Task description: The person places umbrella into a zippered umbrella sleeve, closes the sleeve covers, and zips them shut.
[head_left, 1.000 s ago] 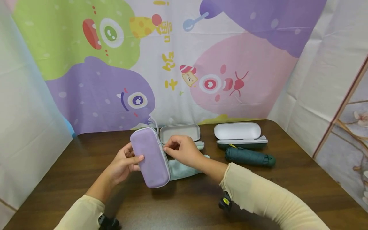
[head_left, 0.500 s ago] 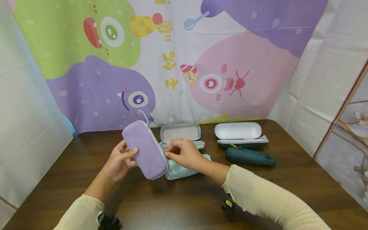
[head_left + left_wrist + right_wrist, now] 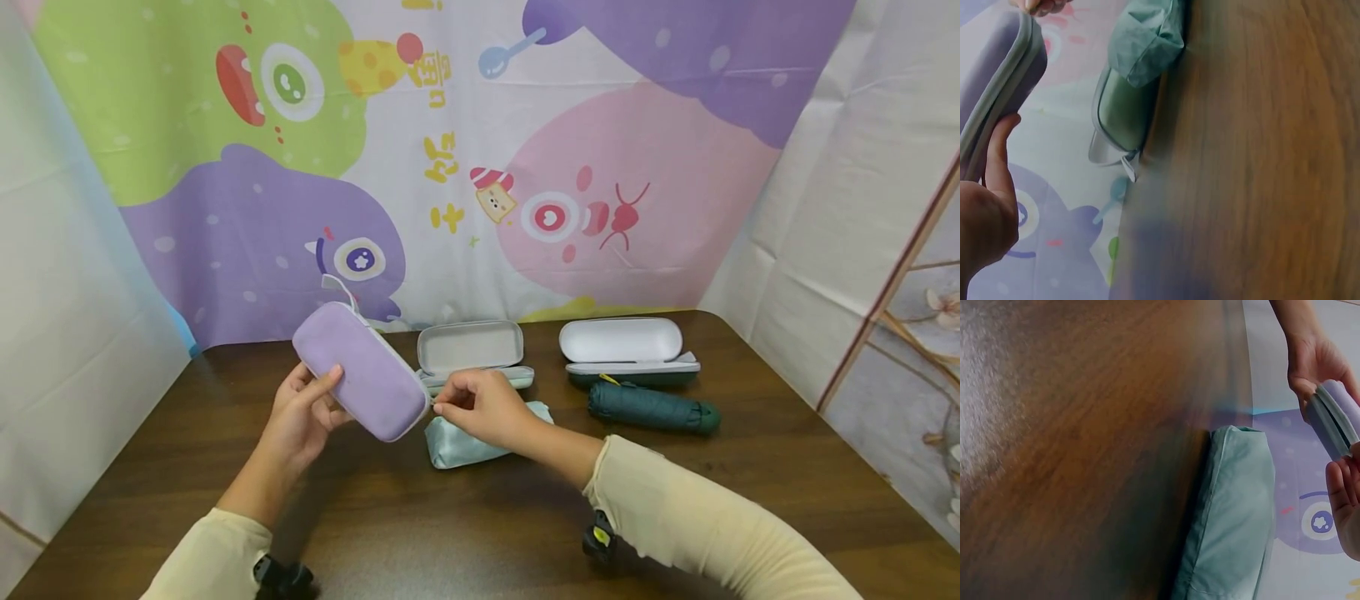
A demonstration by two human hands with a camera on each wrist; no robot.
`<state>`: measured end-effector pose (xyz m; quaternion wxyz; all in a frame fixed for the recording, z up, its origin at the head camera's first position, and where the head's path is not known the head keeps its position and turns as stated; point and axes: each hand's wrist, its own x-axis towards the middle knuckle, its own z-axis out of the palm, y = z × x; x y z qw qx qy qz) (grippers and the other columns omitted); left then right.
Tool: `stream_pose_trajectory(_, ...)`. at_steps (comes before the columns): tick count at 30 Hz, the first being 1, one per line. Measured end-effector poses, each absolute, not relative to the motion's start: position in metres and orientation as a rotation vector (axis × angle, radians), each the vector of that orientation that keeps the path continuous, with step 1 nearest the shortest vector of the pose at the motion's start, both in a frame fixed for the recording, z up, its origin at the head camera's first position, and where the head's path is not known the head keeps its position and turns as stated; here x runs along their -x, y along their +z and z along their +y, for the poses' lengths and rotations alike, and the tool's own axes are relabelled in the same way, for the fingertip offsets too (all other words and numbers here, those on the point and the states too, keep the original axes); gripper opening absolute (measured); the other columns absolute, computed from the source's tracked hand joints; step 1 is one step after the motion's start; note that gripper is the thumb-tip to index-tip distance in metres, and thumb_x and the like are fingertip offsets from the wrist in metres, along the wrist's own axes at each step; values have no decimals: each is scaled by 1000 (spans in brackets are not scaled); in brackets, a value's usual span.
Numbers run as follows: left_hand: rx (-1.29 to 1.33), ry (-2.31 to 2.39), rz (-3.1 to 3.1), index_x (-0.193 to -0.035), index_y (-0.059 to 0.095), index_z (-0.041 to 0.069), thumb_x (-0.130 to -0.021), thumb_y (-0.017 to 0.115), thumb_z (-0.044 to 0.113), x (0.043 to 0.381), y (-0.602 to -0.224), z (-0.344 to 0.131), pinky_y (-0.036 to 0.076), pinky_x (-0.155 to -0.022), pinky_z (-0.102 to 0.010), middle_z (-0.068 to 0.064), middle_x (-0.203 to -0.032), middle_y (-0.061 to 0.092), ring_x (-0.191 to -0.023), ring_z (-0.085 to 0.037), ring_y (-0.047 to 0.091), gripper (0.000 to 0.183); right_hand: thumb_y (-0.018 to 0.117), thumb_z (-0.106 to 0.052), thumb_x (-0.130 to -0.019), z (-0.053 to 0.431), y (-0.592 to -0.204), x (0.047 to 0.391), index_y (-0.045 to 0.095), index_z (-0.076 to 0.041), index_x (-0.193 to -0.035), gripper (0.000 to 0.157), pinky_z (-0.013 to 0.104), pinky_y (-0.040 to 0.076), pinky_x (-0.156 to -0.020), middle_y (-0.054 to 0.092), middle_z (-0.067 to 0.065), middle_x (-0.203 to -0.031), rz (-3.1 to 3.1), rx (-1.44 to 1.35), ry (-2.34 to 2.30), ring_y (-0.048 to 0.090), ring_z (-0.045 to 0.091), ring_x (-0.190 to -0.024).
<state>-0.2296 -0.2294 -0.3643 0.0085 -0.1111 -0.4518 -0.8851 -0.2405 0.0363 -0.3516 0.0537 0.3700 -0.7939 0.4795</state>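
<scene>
My left hand [image 3: 303, 412] grips a purple zip case [image 3: 363, 371] above the table, thumb on its front face. The case tilts down to the right, and a pale wrist strap [image 3: 341, 287] sticks up from its upper end. At the lower right corner my right hand [image 3: 483, 408] pinches the zip pull, mostly hidden by the fingertips. In the right wrist view a dark slit shows along the zip [image 3: 1335, 419] of the case. Below my right hand lies a mint-green fabric bundle [image 3: 465, 446].
Behind my right hand stands an opened mint case [image 3: 471, 346] with a grey lining. To the right is an opened dark green case [image 3: 622, 342] with a white lining. A dark green folded umbrella [image 3: 652, 410] lies before it on the wooden table [image 3: 450, 533]. A printed cloth [image 3: 442, 275] hangs behind.
The purple case has swung up and to the left, its lower end tilting right. My right hand has slid along the zip to the lower corner, moving slightly down. The other things have stayed put.
</scene>
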Motion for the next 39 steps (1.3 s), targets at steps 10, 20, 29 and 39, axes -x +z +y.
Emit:
stream_pose_trajectory(10,34,-2779,-1290,-108,56,11,-97,56,4,227,-359,-214,58,-59,-42,-3,-88,70,-78,-19,69,14,72,-1,-85,32,-359,237,71,-3,-81,5,19,48,-54,67,2,-78,-2401,-1083,1466,53,1,-60)
stream_pose_trajectory(20,-36,-2858,-1156,-120,44,12,-96,55,6,226,-355,-201,58,-68,-45,-3,-95,66,-84,-19,67,27,72,0,-84,20,-364,226,69,-5,-78,8,20,50,-57,66,1,-74,-2344,-1100,1463,54,0,-62)
stream_pose_trajectory(29,110,-2872,-1096,-128,28,33,-98,53,6,227,-360,-198,57,-74,-48,-4,-112,55,-91,-22,66,48,69,2,-83,22,-369,222,67,-5,-79,9,22,53,-61,67,2,-74,-2233,-967,1495,59,7,-65)
stream_pose_trajectory(39,261,-2925,-1010,-105,43,17,-103,48,20,226,-356,-219,57,-78,-47,-5,-93,68,-81,-24,69,7,64,1,-87,32,-369,229,62,-4,-83,6,23,51,-63,62,2,-77,-2209,-846,1459,56,9,-69)
